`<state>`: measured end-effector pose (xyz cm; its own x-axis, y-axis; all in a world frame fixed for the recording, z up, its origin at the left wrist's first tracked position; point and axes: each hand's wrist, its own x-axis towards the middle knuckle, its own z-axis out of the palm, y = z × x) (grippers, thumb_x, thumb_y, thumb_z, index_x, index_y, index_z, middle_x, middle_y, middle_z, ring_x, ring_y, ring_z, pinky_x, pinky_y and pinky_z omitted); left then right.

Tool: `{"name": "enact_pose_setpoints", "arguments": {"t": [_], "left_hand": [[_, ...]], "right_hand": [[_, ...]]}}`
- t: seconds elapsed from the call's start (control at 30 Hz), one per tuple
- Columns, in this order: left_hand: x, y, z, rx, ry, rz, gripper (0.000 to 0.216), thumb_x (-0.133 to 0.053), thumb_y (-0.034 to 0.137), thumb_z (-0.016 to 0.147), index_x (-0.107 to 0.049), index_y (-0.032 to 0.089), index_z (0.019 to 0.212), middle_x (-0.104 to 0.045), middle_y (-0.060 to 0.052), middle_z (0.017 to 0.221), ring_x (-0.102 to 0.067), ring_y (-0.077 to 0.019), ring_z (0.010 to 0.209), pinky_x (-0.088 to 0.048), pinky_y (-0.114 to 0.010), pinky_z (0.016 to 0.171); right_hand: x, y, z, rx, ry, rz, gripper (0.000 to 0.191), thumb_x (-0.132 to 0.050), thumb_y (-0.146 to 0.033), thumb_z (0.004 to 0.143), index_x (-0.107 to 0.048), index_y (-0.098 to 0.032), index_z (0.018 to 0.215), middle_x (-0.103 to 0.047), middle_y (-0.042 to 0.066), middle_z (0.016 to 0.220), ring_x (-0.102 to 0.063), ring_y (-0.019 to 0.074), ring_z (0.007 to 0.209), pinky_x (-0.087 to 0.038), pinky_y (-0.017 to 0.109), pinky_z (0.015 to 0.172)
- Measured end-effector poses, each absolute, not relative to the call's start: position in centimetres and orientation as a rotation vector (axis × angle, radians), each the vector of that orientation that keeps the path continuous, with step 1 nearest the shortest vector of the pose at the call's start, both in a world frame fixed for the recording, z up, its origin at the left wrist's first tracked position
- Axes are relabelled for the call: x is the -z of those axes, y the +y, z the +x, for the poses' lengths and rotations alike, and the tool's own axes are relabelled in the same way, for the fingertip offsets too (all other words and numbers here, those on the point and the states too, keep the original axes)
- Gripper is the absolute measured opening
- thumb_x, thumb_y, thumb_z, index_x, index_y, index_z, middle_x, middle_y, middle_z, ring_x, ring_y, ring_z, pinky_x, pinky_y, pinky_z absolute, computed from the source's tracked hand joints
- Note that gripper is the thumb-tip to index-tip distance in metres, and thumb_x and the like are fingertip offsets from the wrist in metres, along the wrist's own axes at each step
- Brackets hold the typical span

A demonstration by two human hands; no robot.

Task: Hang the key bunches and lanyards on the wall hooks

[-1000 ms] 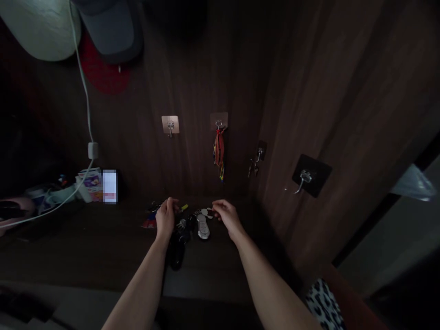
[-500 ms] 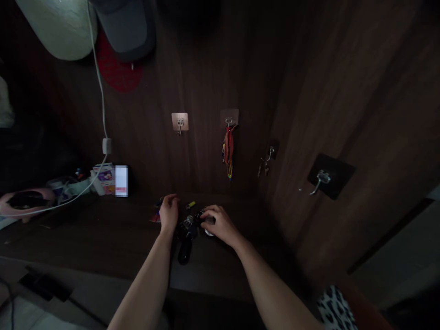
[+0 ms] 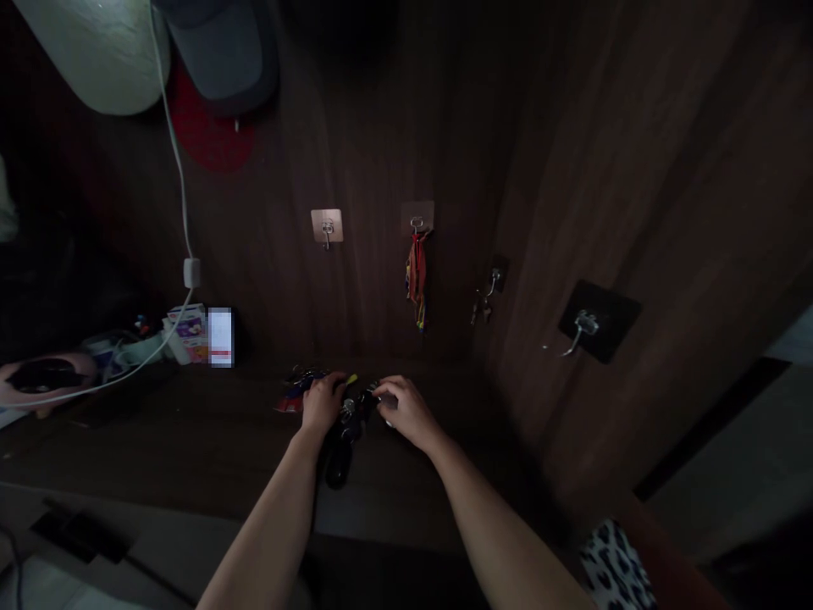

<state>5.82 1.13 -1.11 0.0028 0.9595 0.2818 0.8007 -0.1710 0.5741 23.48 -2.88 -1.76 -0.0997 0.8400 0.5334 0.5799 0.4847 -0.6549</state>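
Low on the dark wooden ledge, my left hand (image 3: 323, 403) reaches over the bunch of keys (image 3: 347, 408). Its fingers are loosely bent and apart, their tips beside a small yellow tag (image 3: 351, 379); any contact is hard to make out. My right hand (image 3: 407, 413) has thumb and fingers curled at the right end of the bunch, closed on a dark key piece (image 3: 370, 393). A black oval fob (image 3: 339, 463) lies nearer me. Left of my left hand is a small heap of red and blue trinkets (image 3: 294, 393). Dim light hides the details.
On the back wall are a bare hook (image 3: 327, 227) and a hook with colourful cords (image 3: 417, 271). Small keys (image 3: 487, 312) hang near the corner, and another hook (image 3: 584, 324) is on the right wall. A lit phone (image 3: 220, 337), boxes and a white cable (image 3: 179, 161) are at left.
My left hand has moved right, from beside the trinkets to the yellow tag and keys, uncovering more of the heap. My right hand stays at the bunch. The view has shifted slightly.
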Motion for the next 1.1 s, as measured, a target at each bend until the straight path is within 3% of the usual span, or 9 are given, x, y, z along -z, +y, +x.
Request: {"name": "enact_pose_setpoints", "arguments": {"t": [0.27, 0.47, 0.7, 0.93, 1.1], "left_hand": [[1.3, 1.5, 6.0, -1.27, 1.495, 1.881, 0.014, -0.063, 0.033, 0.067, -0.067, 0.021, 0.074, -0.069, -0.003, 0.077, -0.062, -0.0201, 0.076, -0.044, -0.031, 0.073], [-0.3, 0.2, 7.4, -1.418, 1.337, 1.756, 0.021, -0.065, 0.036, 0.064, -0.066, 0.018, 0.076, -0.065, -0.001, 0.071, -0.059, -0.0155, 0.069, -0.045, -0.026, 0.068], [-1.3, -0.9, 8.4, -1.444, 1.052, 1.635, 0.023, -0.067, 0.037, 0.064, -0.062, 0.016, 0.071, -0.061, 0.002, 0.066, -0.056, -0.012, 0.065, -0.044, -0.023, 0.064], [-1.5, -1.2, 8.6, -1.441, 1.079, 1.609, 0.026, -0.065, 0.041, 0.064, -0.062, 0.016, 0.07, -0.061, 0.0, 0.066, -0.056, -0.0135, 0.066, -0.045, -0.024, 0.066], [-1.6, -1.4, 8.7, -1.383, 1.06, 1.542, 0.033, -0.065, 0.046, 0.064, -0.063, 0.016, 0.078, -0.062, 0.0, 0.07, -0.057, -0.0141, 0.067, -0.046, -0.025, 0.065]], "right_hand": [[1.5, -2.7, 23.9, -0.322, -1.761, -1.255, 0.017, -0.057, -0.011, 0.072, -0.066, -0.022, 0.081, -0.062, 0.003, 0.089, -0.054, 0.0186, 0.091, -0.041, 0.034, 0.085], [0.3, -3.3, 23.8, -0.31, -1.713, -1.253, 0.016, -0.054, -0.015, 0.076, -0.064, -0.022, 0.087, -0.064, 0.004, 0.088, -0.055, 0.0192, 0.09, -0.042, 0.034, 0.082], [-0.3, -3.9, 23.0, -0.437, -1.649, -1.065, 0.032, -0.06, -0.023, 0.074, -0.057, -0.024, 0.107, -0.064, 0.004, 0.101, -0.057, 0.0178, 0.097, -0.043, 0.034, 0.088], [-0.4, -4.2, 22.5, -0.582, -1.602, -0.97, 0.025, -0.064, -0.03, 0.071, -0.058, -0.023, 0.094, -0.066, 0.001, 0.091, -0.061, 0.0164, 0.087, -0.048, 0.03, 0.079], [-0.2, -3.8, 22.5, -0.576, -1.528, -1.035, 0.011, -0.053, -0.029, 0.078, -0.059, -0.023, 0.084, -0.066, 0.0, 0.077, -0.062, 0.0147, 0.071, -0.048, 0.027, 0.068]]}}
